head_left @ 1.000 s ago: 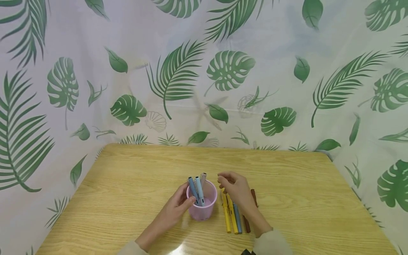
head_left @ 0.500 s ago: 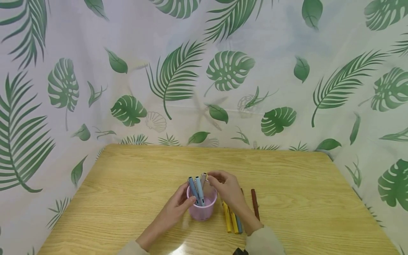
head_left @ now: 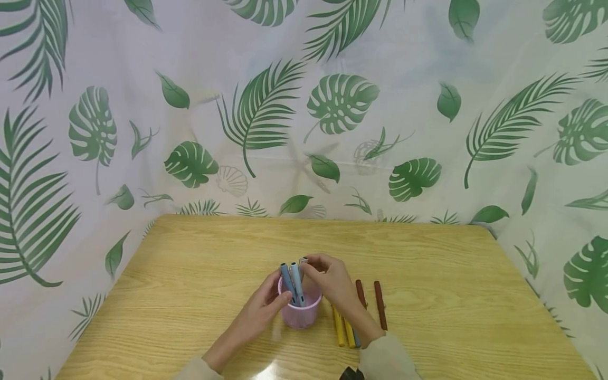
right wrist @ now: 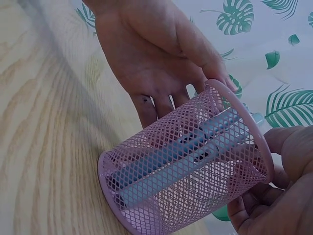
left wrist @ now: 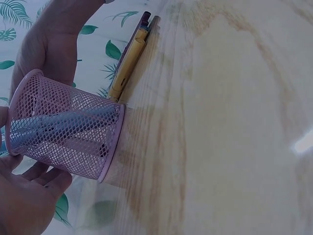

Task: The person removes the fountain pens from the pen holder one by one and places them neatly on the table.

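Note:
A pink mesh pen holder (head_left: 300,319) stands on the table with a blue pen (head_left: 287,279), a light-blue pen (head_left: 297,285) and a greyish pen (head_left: 304,259) in it. From its left side my left hand (head_left: 260,307) grips the holder, thumb at the rim. In the right wrist view the fingers of the left hand (right wrist: 146,49) lie along the mesh. My right hand (head_left: 334,282) reaches over the right rim and pinches the greyish pen near its top; the fingers partly cover it. The right hand (right wrist: 288,181) is also at the rim in the right wrist view.
Right of the holder lie yellow pens (head_left: 339,330), a blue pen (head_left: 357,340) partly under the right forearm, and two dark red-brown pens, one nearer (head_left: 360,290) and one farther right (head_left: 380,305). A leaf-patterned cloth (head_left: 304,132) hangs behind the wooden table (head_left: 214,264).
My right hand has moved left from above the loose pens to the holder's rim and the greyish pen's top. The red-brown pens are more exposed. My left hand stays on the holder.

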Action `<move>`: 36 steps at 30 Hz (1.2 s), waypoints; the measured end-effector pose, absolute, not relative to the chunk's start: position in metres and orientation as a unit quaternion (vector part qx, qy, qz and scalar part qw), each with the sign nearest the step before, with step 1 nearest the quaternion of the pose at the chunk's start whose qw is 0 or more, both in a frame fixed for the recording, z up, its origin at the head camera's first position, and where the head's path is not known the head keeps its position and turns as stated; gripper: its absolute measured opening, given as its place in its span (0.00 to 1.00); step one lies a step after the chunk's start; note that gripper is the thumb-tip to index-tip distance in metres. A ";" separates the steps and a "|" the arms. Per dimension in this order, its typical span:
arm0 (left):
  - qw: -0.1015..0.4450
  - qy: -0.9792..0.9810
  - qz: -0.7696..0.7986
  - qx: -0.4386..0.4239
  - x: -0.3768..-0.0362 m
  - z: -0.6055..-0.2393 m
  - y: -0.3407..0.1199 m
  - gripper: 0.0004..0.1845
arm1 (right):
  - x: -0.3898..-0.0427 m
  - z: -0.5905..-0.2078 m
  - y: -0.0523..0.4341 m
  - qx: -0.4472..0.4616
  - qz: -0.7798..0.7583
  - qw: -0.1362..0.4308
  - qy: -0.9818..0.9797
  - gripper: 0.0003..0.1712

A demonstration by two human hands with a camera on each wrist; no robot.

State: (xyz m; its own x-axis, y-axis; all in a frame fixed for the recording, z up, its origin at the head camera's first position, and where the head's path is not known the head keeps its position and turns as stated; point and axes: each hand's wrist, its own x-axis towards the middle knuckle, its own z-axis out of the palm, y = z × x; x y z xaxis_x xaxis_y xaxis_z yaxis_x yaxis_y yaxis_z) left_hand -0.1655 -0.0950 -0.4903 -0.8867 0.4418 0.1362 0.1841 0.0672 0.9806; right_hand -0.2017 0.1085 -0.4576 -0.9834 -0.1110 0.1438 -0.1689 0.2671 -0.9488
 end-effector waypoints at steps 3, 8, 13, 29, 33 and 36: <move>0.104 0.722 0.649 0.215 -0.165 -0.490 -0.095 0.34 | -0.202 -0.458 0.107 0.090 0.602 0.020 -0.793 0.12; 0.107 0.719 0.654 0.210 -0.165 -0.490 -0.094 0.35 | -0.202 -0.460 0.106 0.089 0.604 0.018 -0.792 0.10; 0.101 0.722 0.652 0.208 -0.166 -0.491 -0.094 0.35 | -0.202 -0.460 0.104 0.084 0.603 0.012 -0.793 0.09; 0.092 0.727 0.651 0.196 -0.164 -0.493 -0.092 0.36 | -0.196 -0.451 0.111 0.072 0.600 0.022 -0.796 0.10; 0.086 0.732 0.649 0.191 -0.163 -0.493 -0.092 0.36 | -0.196 -0.447 0.118 0.068 0.592 0.018 -0.803 0.11; 0.085 0.733 0.649 0.186 -0.163 -0.493 -0.092 0.36 | -0.196 -0.444 0.124 0.059 0.589 0.014 -0.806 0.10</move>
State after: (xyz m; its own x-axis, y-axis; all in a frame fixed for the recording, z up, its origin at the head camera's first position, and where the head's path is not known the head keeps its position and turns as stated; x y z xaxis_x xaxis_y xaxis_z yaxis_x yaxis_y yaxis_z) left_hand -0.1626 -0.0920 -0.4933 -0.9162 0.3831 0.1172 0.1626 0.0882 0.9827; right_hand -0.1956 0.1242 -0.4436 -0.9927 -0.0778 0.0923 -0.1116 0.2994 -0.9476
